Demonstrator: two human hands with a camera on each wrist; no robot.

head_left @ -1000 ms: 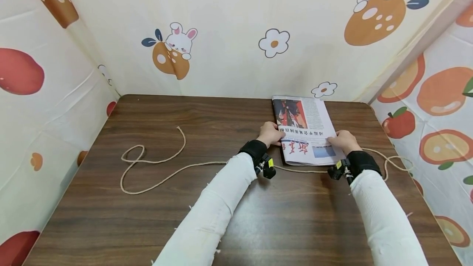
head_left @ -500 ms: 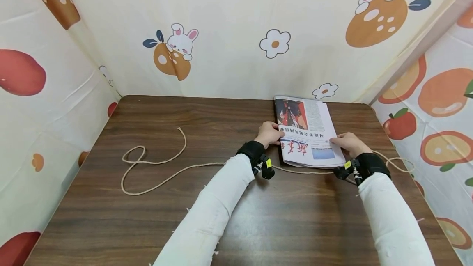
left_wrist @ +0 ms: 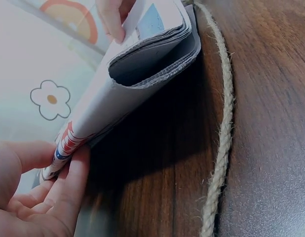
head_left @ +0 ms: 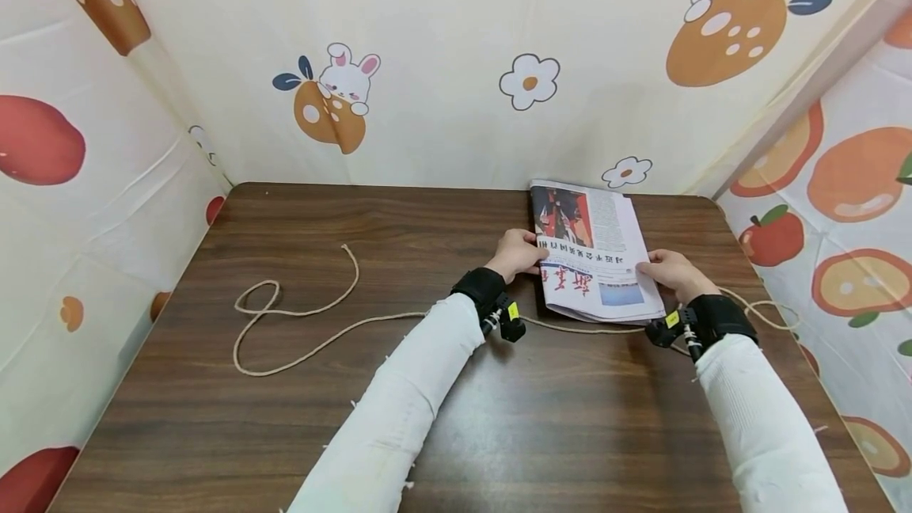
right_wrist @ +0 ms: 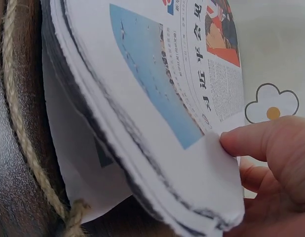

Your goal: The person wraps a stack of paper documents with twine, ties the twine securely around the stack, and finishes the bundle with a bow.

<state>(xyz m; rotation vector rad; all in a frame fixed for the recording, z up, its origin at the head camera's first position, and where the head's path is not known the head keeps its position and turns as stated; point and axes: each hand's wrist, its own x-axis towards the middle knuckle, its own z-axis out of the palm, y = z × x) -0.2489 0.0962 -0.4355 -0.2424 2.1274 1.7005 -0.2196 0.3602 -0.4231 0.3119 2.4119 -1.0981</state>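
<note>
In the head view, your left hand (head_left: 518, 254) and right hand (head_left: 675, 271) were both holding the folded newspaper (head_left: 598, 248), left hand on its left edge and right hand on its right edge. The newspaper was at the far right of the bench (head_left: 285, 434), near the patterned cloth (head_left: 427, 117) behind it. A rope (head_left: 306, 359) lay in loose bends on the bench's left half, ran past the newspaper's near edge behind your wrists, and looped beyond the right one. In the left wrist view, your left hand pinched the folded edge, thumb (left_wrist: 36, 154) on the printed face and fingers (left_wrist: 68, 197) beneath; the near end gaped between its layers over a dark shadow, and the rope curved just beside that shadow. In the right wrist view, your right hand pinched the newspaper too, its thumb pressed beside the blue photo (right_wrist: 155, 76) and its other fingers partly hidden behind the edge, where the stacked sheets bowed.
</note>
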